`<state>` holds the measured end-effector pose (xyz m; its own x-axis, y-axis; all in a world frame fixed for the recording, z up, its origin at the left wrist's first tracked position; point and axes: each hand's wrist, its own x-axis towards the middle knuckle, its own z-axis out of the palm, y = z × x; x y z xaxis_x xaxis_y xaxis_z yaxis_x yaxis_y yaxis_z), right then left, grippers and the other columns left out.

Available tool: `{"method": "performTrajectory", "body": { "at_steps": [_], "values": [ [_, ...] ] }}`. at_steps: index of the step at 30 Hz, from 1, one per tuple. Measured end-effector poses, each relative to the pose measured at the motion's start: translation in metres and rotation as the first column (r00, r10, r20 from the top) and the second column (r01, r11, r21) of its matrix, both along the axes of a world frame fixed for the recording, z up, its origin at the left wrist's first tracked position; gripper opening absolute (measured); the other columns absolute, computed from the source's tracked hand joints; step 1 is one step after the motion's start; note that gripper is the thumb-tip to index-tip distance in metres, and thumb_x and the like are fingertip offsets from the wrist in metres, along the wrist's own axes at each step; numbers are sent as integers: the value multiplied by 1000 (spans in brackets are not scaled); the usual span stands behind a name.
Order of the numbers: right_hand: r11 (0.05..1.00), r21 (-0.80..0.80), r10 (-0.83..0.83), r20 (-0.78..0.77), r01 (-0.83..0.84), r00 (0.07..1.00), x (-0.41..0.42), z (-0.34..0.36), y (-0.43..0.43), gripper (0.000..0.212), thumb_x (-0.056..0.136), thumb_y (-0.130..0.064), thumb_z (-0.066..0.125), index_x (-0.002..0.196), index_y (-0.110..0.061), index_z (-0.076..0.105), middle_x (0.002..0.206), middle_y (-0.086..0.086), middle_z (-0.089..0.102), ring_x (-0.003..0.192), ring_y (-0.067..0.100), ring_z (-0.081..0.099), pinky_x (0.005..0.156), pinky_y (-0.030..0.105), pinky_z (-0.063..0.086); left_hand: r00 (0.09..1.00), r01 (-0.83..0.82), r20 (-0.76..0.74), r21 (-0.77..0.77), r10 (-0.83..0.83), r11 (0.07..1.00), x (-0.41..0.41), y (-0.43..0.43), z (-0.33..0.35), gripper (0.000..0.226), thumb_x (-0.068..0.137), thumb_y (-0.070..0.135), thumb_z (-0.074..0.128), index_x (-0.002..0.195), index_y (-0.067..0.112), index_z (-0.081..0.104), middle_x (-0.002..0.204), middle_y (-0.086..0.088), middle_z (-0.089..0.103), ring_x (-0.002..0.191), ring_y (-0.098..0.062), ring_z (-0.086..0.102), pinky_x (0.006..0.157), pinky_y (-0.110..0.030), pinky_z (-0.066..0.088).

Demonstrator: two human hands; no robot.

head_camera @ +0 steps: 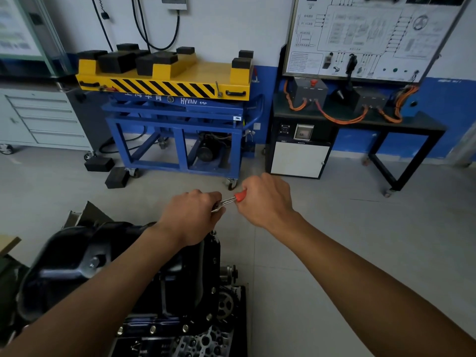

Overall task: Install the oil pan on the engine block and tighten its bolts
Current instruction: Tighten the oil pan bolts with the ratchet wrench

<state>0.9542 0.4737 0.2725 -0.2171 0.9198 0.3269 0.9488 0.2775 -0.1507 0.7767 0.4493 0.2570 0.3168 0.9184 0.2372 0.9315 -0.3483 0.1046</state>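
Note:
A black oil pan point(69, 264) lies on top of the dark engine block point(185, 305) at the lower left. Over the pan's far right corner I hold a ratchet wrench point(228, 200) with a silver shaft and a red handle. My left hand point(193, 217) grips the wrench's head end, which its fingers hide. My right hand point(265, 199) grips the red handle. Both forearms cross the lower frame and cover part of the pan. A silver bolt head point(94, 262) shows on the pan's side.
A blue wheeled lift cart point(177, 130) with a yellow top and black blocks stands ahead. Two black blocks point(108, 171) lie on the floor by it. A grey drawer cabinet point(38, 119) is at left, a black bench point(355, 130) with orange cables at right.

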Motion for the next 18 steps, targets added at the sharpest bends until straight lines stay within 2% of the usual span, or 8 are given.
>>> {"method": "performTrajectory", "body": {
  "at_steps": [4, 8, 11, 14, 18],
  "values": [
    [1000, -13, -13, -25, 12, 1000, 2, -7, 5, 34, 90, -37, 60, 61, -20, 57, 58, -5, 46, 52, 11, 39, 48, 27, 23, 999, -5, -46, 33, 6, 999, 0, 5, -6, 20, 101, 45, 47, 94, 27, 52, 71, 3, 44, 66, -24, 47, 58, -32, 32],
    [999, -31, -16, -41, 15, 999, 2, -11, 8, 36, 93, -43, 60, 64, -21, 57, 58, -6, 47, 55, 12, 42, 52, 27, 27, 998, -4, -66, 56, 8, 998, 0, 8, -7, 21, 100, 43, 47, 86, 30, 42, 67, 5, 40, 62, -22, 46, 55, -32, 31],
    [999, -39, -9, -55, 7, 998, 3, -14, 10, 37, 94, -44, 59, 64, -22, 57, 58, -6, 47, 54, 11, 42, 53, 27, 30, 996, -9, -88, 66, 14, 998, 1, 9, -8, 22, 100, 42, 48, 84, 30, 39, 64, 7, 34, 60, -21, 43, 53, -32, 27],
    [999, -49, -3, -54, 1, 999, 2, -17, 11, 37, 94, -45, 60, 66, -22, 60, 57, -6, 48, 56, 13, 46, 56, 27, 36, 994, -28, -107, 59, 34, 998, 1, 7, -8, 23, 101, 42, 47, 84, 29, 39, 64, 7, 35, 61, -21, 43, 55, -32, 30],
    [999, -37, 2, -61, -4, 998, 0, -21, 13, 38, 93, -44, 60, 61, -23, 55, 56, -6, 48, 53, 11, 43, 54, 28, 33, 992, -73, -100, 43, 77, 996, 4, 3, -7, 22, 102, 41, 45, 86, 28, 38, 67, 4, 36, 63, -24, 43, 58, -32, 33]
  ]
}}
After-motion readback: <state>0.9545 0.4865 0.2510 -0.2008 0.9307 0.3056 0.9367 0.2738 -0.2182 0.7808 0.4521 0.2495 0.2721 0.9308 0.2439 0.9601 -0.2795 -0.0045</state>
